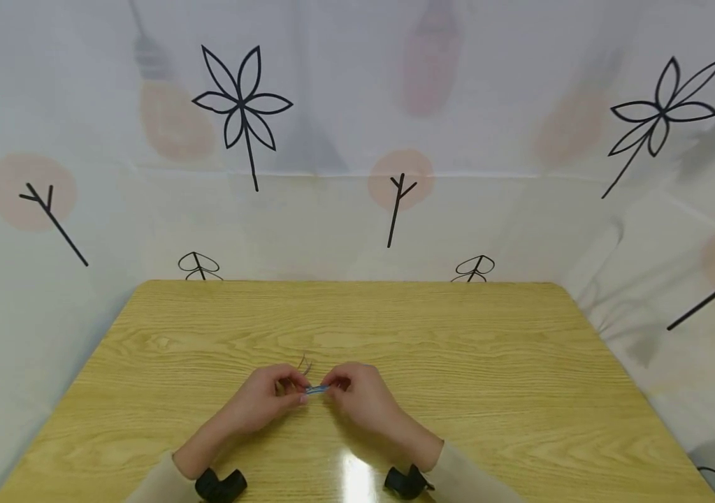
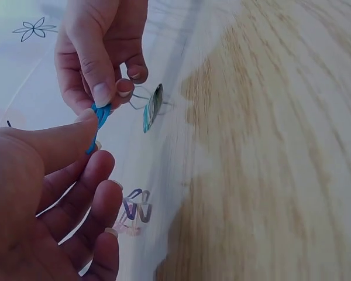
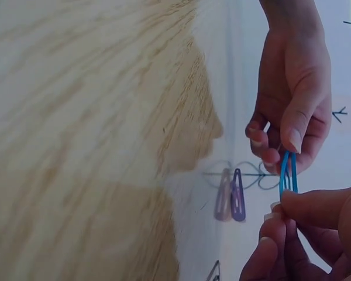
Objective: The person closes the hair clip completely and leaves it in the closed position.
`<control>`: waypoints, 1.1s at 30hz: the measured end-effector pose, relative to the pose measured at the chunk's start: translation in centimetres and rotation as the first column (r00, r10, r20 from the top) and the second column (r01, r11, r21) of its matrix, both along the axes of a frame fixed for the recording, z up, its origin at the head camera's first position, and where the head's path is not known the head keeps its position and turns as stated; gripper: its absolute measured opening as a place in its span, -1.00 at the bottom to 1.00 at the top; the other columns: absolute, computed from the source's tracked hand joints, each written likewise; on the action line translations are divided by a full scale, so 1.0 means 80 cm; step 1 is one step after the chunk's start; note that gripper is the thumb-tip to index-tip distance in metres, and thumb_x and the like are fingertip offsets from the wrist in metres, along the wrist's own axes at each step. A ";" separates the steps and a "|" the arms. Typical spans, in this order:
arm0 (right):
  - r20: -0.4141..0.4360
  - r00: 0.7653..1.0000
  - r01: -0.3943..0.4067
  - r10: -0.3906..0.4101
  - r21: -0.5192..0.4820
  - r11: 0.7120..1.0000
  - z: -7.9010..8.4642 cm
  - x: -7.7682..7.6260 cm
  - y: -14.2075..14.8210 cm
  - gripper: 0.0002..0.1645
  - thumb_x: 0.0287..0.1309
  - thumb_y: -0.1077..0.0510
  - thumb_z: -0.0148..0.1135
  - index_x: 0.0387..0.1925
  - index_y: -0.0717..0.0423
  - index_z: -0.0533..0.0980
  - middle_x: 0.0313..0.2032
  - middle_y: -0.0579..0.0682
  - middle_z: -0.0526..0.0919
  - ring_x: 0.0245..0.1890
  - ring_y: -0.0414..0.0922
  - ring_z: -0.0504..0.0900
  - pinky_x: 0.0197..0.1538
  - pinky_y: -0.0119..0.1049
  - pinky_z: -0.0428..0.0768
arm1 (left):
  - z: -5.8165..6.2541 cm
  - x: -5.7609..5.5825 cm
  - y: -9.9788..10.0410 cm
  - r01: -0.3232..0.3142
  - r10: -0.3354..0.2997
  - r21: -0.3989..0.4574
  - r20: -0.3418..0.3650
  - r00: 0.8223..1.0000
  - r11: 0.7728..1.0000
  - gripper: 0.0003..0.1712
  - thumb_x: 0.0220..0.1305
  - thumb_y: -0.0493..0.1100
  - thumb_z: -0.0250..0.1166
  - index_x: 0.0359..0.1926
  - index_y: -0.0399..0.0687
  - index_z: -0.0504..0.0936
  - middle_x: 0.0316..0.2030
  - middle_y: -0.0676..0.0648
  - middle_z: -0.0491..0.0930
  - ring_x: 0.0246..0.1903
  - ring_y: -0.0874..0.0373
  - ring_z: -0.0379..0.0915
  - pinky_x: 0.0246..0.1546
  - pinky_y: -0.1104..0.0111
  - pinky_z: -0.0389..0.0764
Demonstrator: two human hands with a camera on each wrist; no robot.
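- Pinching with both hands: left hand (image 1: 267, 398) has thumb and forefinger on one end of a blue clip (image 1: 316, 390), other fingers loosely bent and off it.
- Right hand (image 1: 360, 397), opposite: thumb and forefinger hold the other end, gap down to the clip's thickness, remaining fingers curled loosely.
- Blue clip sits between the two sets of fingertips, off the desk (image 1: 489, 363), middle exposed.
- Handling, my judgement: light, even pinch at the ends, thumbs clear of the thin middle strands, both hands level so it doesn't twist or spring out.
- Count in hand: one blue clip, two hands on it.
- Count beyond the hands: one purple clip (image 3: 238, 202); one pale clip-like shape (image 3: 223, 196) just beside it, second clip or desk reflection, can't tell; one teal-edged piece (image 2: 153, 109), blurred, type unclear.
- Farthest: one white backdrop (image 1: 344, 230) behind the desk, two big six-petal flower outlines printed on it.
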State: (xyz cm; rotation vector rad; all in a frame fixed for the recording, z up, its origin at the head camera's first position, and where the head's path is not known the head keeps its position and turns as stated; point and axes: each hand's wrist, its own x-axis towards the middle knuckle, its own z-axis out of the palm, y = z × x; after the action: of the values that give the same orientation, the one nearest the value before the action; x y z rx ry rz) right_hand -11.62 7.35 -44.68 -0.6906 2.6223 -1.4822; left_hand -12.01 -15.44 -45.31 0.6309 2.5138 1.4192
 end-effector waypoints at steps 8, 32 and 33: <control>0.008 1.000 0.012 -0.012 0.003 1.000 0.006 0.001 0.008 -0.86 0.17 0.34 0.37 -0.25 0.08 0.71 -0.31 -0.17 0.69 -0.35 -0.27 0.58 -0.31 -0.37 0.56 | 0.005 0.002 0.009 -0.014 0.014 0.007 -0.027 1.000 1.000 -0.93 0.24 -0.18 0.43 -0.26 0.01 0.71 -0.42 0.12 0.58 -0.42 0.24 0.45 -0.39 0.38 0.47; 0.050 0.998 -0.038 0.039 -0.020 0.999 0.007 0.007 0.020 -0.81 0.25 0.35 0.29 -0.23 0.04 0.71 -0.30 -0.19 0.69 -0.32 -0.24 0.60 -0.27 -0.35 0.58 | 0.013 0.006 0.020 0.011 -0.010 0.035 -0.030 1.000 0.999 -0.95 0.32 -0.20 0.35 -0.27 -0.08 0.71 -0.36 0.12 0.61 -0.34 0.22 0.49 -0.38 0.36 0.50; 0.057 0.998 -0.040 0.041 -0.022 0.999 0.008 0.008 0.020 -0.81 0.26 0.35 0.28 -0.23 0.04 0.71 -0.30 -0.18 0.69 -0.32 -0.22 0.60 -0.28 -0.35 0.58 | 0.013 0.006 0.019 0.014 -0.013 0.034 -0.029 0.999 0.999 -0.95 0.32 -0.20 0.35 -0.27 -0.08 0.71 -0.36 0.12 0.61 -0.34 0.21 0.49 -0.38 0.36 0.50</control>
State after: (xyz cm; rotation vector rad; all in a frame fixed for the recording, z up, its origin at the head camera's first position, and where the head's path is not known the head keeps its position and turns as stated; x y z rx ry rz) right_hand -10.99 8.94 -44.07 -0.6882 2.5383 -1.4978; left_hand -11.53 -13.88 -44.25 0.6776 2.5073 1.4612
